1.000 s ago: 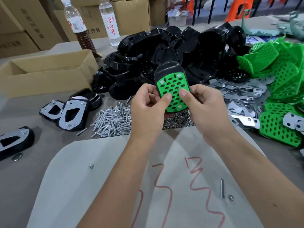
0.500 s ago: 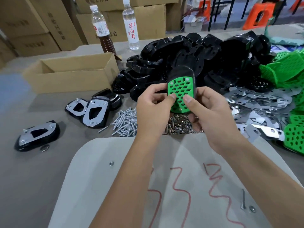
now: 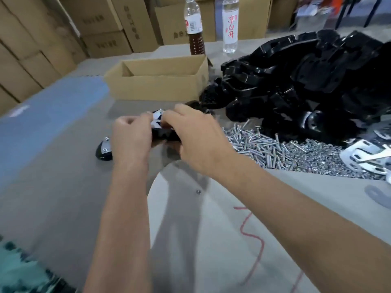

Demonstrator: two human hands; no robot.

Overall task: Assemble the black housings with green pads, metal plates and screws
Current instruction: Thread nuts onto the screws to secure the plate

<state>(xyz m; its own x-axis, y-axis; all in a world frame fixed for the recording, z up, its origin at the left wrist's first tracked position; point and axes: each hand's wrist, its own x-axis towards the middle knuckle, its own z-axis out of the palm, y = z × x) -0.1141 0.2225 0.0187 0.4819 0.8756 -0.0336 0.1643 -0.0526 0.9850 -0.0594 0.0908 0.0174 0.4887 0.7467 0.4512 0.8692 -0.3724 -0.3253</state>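
Both my hands hold one black housing (image 3: 161, 132) low over the table's left part; a metal plate shows on its top and its green pad is out of sight. My left hand (image 3: 131, 140) grips its left end with curled fingers. My right hand (image 3: 196, 134) covers its right end from above, fingers curled over it. Another assembled housing (image 3: 103, 150) lies on the table just left of my left wrist. A pile of screws (image 3: 258, 144) lies to the right, with loose metal plates (image 3: 364, 155) beyond it. A heap of black housings (image 3: 306, 81) fills the back right.
An open cardboard box (image 3: 158, 81) stands behind my hands. Two bottles (image 3: 193, 28) stand behind it, before stacked cartons (image 3: 101, 28). A grey sheet with red marks (image 3: 232, 240) and a small loose nut (image 3: 198, 191) lies under my forearms.
The view has swung left. My hands have carried the housing from in front of the black heap down to the left, turning it so the plate side faces up instead of the green pad.
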